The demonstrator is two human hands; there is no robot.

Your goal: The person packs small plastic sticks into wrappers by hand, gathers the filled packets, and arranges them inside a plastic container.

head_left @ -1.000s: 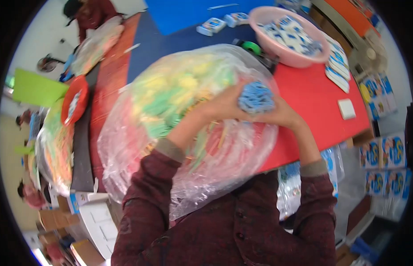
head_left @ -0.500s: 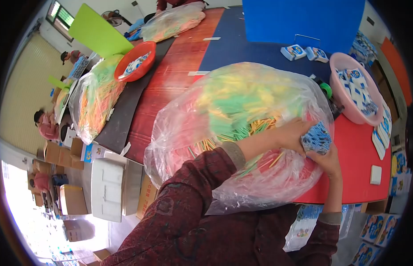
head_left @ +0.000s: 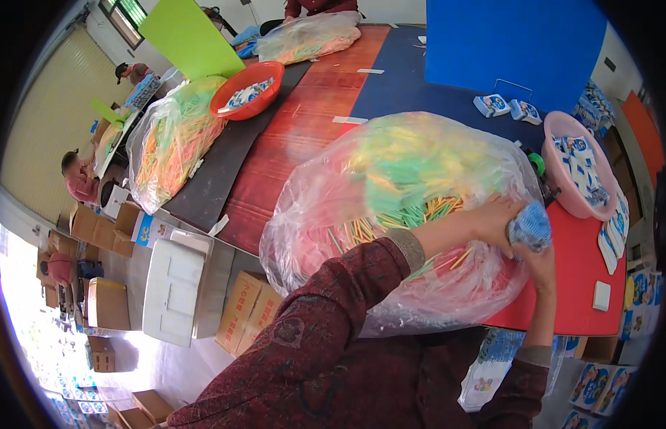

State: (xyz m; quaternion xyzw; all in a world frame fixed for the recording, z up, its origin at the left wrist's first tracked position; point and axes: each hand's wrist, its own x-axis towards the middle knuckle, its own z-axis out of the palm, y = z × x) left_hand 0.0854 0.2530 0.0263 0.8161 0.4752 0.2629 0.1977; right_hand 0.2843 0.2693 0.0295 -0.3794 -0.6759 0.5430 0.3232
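Note:
A bundle of thin blue sticks (head_left: 530,227) is held between my two hands, blurred at its end. My left hand (head_left: 496,223) grips it from the left side, fingers wrapped round it. From below, my right hand (head_left: 537,261) closes on the same bundle. Under my forearms lies a large clear plastic bag (head_left: 304,214), spread wide on the table. Through its opening show loose green, yellow and orange sticks (head_left: 412,214). The bundle is above the bag's right edge.
On the right a pink basin (head_left: 562,189) holds blue-and-white packets; a green tape roll (head_left: 537,163) sits beside it. A white block (head_left: 601,295) lies near the red table's edge. Left stand a red bowl (head_left: 265,104) and another bag of sticks (head_left: 168,157). A blue panel (head_left: 512,50) rises behind.
The view has shifted, so the table sits a little lower and further right. Both hands still hold the blue bundle, whose end now looks turned and smeared by motion.

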